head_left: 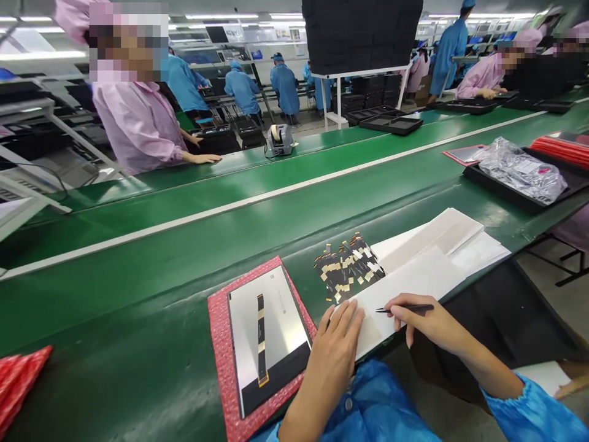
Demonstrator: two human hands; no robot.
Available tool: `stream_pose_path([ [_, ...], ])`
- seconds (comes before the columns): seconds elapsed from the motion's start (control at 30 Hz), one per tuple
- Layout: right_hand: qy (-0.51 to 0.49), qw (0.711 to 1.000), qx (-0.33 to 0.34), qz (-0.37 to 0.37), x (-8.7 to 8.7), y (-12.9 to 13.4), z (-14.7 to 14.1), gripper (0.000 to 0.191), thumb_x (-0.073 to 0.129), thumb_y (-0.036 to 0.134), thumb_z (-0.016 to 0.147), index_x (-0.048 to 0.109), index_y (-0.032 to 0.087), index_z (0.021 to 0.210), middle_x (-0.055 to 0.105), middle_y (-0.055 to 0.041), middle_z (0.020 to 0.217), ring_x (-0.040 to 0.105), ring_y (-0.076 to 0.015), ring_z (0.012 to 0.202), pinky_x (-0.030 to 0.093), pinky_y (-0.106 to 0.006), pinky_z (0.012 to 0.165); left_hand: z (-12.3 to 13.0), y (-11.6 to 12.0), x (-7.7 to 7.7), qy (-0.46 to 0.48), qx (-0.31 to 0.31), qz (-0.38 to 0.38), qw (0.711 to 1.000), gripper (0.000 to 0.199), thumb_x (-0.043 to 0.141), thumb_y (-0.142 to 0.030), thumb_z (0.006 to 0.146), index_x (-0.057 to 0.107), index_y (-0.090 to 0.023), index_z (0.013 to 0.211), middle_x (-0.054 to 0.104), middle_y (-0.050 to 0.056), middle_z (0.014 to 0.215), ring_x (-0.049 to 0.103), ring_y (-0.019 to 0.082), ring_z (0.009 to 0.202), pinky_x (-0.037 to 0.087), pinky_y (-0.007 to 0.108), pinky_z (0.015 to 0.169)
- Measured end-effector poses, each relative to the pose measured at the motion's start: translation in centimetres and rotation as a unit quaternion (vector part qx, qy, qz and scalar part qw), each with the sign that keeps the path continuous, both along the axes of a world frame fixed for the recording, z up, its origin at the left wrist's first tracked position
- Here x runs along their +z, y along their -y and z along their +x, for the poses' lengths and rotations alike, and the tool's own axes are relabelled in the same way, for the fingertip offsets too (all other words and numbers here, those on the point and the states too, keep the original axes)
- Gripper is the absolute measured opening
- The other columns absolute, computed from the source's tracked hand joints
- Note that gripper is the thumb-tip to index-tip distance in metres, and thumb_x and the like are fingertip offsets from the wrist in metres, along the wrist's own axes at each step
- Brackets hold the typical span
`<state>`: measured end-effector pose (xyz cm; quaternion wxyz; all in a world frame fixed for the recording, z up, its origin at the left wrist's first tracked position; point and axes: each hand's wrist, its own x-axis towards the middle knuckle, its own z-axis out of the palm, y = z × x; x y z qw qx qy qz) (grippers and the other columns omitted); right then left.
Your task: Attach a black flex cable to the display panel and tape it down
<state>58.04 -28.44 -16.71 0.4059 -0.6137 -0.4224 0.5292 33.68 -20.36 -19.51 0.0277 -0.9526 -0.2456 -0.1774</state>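
Black tweezers (421, 307) are pinched in my right hand (426, 319), their tips over white paper sheets (414, 276). My left hand (338, 337) lies with fingers stretched on the near left part of the paper, holding nothing. Just beyond it is a pile of small flex cables (345, 270), black with gold and cream ends. To the left, a flat display panel (280, 319) rests on a pink foam sheet (219, 344). One dark flex strip (261, 337) lies lengthwise on the panel.
Across the green bench (151, 294) a person in pink (138, 123) stands near a tape dispenser (280, 140). A black tray (506, 187) with a clear plastic bag (522, 172) sits at right. Red foam (21, 383) is at the left edge.
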Motion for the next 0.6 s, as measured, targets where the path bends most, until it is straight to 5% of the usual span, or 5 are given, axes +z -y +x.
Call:
stream_pose_path([
  [0.13, -0.002, 1.000, 0.003, -0.027, -1.1, 0.5, -0.7, 0.028, 0.070, 0.052, 0.079, 0.068, 0.040, 0.104, 0.076, 0.0065, 0.075, 0.071, -0.0161, 0.055, 0.061, -0.029, 0.052, 0.7, -0.5, -0.4, -0.030, -0.025, -0.009, 0.999, 0.045, 0.042, -0.031, 0.101, 0.040, -0.028, 0.146, 0.038, -0.001, 0.157, 0.045, 0.021, 0.141, 0.046, 0.044, 0.112],
  [0.27, 0.010, 0.999, -0.029, -0.027, -1.7, 0.1, -0.9, 0.021, 0.073, 0.049, 0.078, 0.071, 0.035, 0.092, 0.077, 0.0046, 0.071, 0.075, -0.0212, 0.067, 0.064, -0.029, 0.054, 0.9, -0.4, -0.6, -0.036, -0.019, -0.031, 0.999, 0.044, 0.044, -0.032, 0.101, 0.041, -0.030, 0.145, 0.042, -0.002, 0.155, 0.047, 0.022, 0.140, 0.045, 0.048, 0.112],
  [0.6, 0.003, 1.000, -0.018, -0.024, -0.7, -0.2, -0.7, 0.017, 0.076, 0.035, 0.079, 0.073, 0.020, 0.086, 0.077, -0.0008, 0.066, 0.075, -0.0186, 0.060, 0.065, -0.025, 0.048, 0.9, -0.4, -0.3, -0.041, -0.002, -0.047, 0.998, 0.043, 0.041, -0.034, 0.100, 0.043, -0.036, 0.143, 0.046, -0.005, 0.152, 0.052, 0.024, 0.136, 0.048, 0.053, 0.109],
])
